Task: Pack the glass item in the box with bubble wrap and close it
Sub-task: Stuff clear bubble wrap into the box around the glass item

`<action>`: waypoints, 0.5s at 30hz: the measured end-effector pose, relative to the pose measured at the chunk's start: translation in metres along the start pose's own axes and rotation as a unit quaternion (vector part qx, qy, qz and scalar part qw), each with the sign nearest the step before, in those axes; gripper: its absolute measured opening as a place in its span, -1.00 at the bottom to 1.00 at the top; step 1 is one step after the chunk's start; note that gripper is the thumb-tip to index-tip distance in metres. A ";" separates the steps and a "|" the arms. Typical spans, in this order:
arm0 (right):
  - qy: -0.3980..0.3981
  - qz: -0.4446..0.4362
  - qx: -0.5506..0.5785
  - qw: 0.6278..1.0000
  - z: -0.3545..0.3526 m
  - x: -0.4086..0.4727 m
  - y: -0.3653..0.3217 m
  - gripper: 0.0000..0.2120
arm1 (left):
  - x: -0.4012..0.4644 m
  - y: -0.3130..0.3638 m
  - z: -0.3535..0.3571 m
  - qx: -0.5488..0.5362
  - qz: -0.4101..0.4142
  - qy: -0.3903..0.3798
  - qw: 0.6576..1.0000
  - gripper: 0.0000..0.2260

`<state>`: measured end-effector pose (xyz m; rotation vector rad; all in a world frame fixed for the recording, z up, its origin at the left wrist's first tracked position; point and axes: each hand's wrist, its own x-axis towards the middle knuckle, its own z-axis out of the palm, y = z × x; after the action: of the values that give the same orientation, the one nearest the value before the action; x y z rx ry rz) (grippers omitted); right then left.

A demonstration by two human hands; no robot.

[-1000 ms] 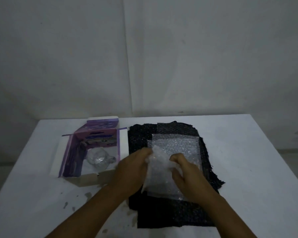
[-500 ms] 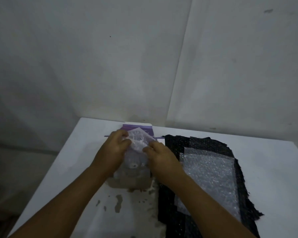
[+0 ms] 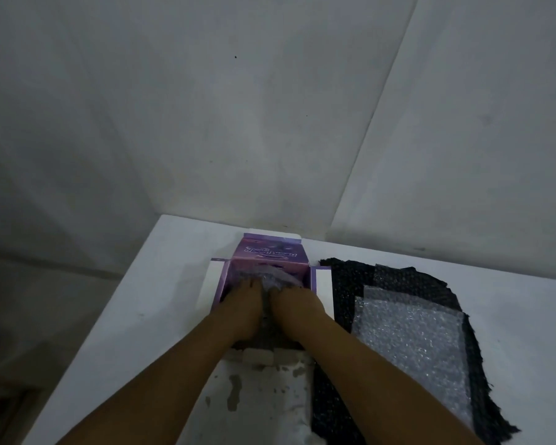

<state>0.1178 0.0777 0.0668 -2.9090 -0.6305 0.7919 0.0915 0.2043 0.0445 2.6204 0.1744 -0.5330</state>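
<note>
A purple box (image 3: pixel 272 252) lies open on the white table (image 3: pixel 161 303), its flaps spread to the sides. My left hand (image 3: pixel 243 305) and my right hand (image 3: pixel 294 305) are both down inside it, side by side, fingers pressed on a crumpled piece of bubble wrap (image 3: pixel 275 277). The glass item is hidden under the wrap and my hands.
A black cloth (image 3: pixel 344 284) lies right of the box with a large sheet of bubble wrap (image 3: pixel 411 338) on it. The table's left edge runs close to the box. A white wall stands right behind the table. Grey stains mark the tabletop near me.
Both hands carried the piece of bubble wrap from the black cloth to the box and pushed it down inside, over the glass item. The view swung left and closer to the box.
</note>
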 end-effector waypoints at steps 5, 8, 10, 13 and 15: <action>0.215 -0.069 -0.012 0.974 0.008 -0.010 -0.001 -0.69 | 0.004 -0.008 0.006 -0.007 0.035 -0.058 0.998 -0.52; 0.241 -0.090 -0.057 0.965 0.015 -0.004 0.004 -0.63 | 0.002 -0.006 0.001 -0.029 0.056 -0.087 0.994 -0.53; 0.218 -0.078 -0.071 0.970 0.018 0.002 0.007 -0.68 | 0.010 -0.008 0.003 -0.016 0.056 -0.093 0.994 -0.54; 0.179 0.000 0.029 0.983 0.031 0.013 0.007 -0.76 | 0.023 -0.019 0.009 0.091 0.044 -0.096 0.990 -0.63; 0.159 0.030 0.070 0.984 0.029 0.018 0.005 -0.76 | 0.022 -0.021 0.012 0.109 0.037 -0.104 0.988 -0.62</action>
<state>0.1199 0.0787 0.0322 -2.8443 -0.4392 0.3461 0.1034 0.2184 0.0172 2.7431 -0.0504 -0.8370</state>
